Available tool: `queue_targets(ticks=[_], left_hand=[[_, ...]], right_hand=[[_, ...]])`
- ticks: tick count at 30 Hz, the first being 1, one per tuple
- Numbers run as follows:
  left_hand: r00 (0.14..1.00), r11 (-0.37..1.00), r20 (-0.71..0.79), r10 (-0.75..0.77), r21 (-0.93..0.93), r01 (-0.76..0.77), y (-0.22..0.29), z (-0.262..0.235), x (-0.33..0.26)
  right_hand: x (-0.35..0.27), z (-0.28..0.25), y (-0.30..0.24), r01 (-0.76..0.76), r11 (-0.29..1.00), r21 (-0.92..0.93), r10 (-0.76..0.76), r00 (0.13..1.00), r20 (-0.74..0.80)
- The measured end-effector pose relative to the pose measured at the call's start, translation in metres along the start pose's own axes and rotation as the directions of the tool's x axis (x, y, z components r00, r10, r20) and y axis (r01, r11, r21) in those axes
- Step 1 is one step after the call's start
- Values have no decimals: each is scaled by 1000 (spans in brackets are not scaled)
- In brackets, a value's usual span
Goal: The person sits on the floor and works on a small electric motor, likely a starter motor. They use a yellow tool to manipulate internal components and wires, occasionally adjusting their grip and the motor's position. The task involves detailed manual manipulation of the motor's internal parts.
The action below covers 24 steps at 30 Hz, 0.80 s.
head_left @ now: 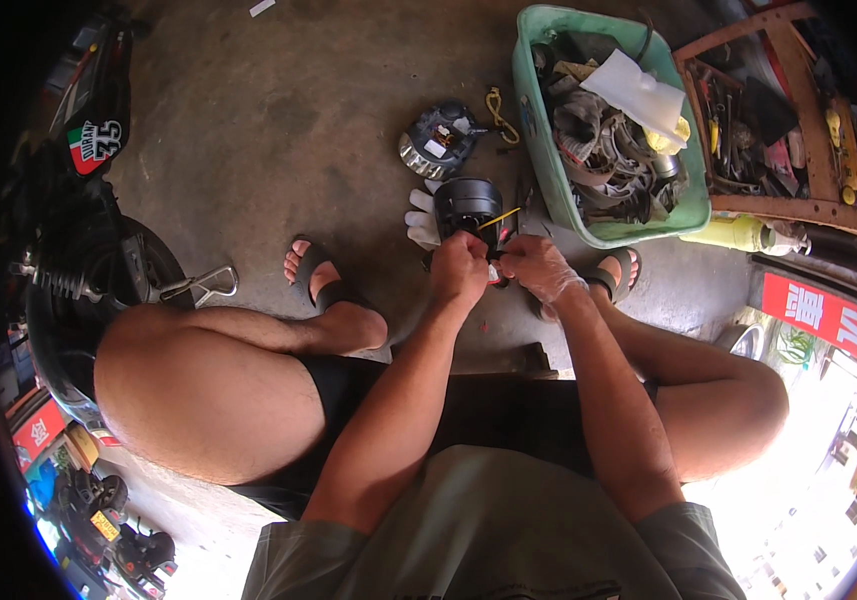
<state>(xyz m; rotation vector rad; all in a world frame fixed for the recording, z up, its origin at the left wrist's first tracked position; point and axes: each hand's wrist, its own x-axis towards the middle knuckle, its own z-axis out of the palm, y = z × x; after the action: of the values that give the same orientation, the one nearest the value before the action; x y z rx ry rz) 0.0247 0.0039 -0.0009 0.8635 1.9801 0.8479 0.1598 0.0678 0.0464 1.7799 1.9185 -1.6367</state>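
Observation:
My left hand [460,266] and my right hand [540,268] meet close together between my feet, fingers pinched. What the fingertips hold is too small to make out. Just beyond them a black round housing [466,196] stands on the floor, its near side partly hidden by my left hand. A thin yellow strip [499,218] sticks out from it, slanting up to the right. Against the housing's left side lies a white work glove [419,218]. Farther off is a second round part [438,143], black on top with a ribbed silvery rim.
A green plastic bin [531,125] full of worn parts stands at the right, near my right foot. A looped yellow cord [500,113] lies beside it. Beyond is a rusty rack [798,90] with tools. A motorcycle wheel [148,262] stands close to my left knee.

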Motion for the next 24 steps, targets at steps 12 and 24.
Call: queue_targets(ticks=[12, 24], left_hand=[[998, 990, 18, 59, 127, -61, 9, -4, -4], [999, 999, 7, -44, -30, 44, -4, 9, 0]], right_hand=[[1, 5, 11, 15, 1000, -20, -16, 999, -37], [-6, 7, 6, -243, 918, -312, 202, 967, -157]])
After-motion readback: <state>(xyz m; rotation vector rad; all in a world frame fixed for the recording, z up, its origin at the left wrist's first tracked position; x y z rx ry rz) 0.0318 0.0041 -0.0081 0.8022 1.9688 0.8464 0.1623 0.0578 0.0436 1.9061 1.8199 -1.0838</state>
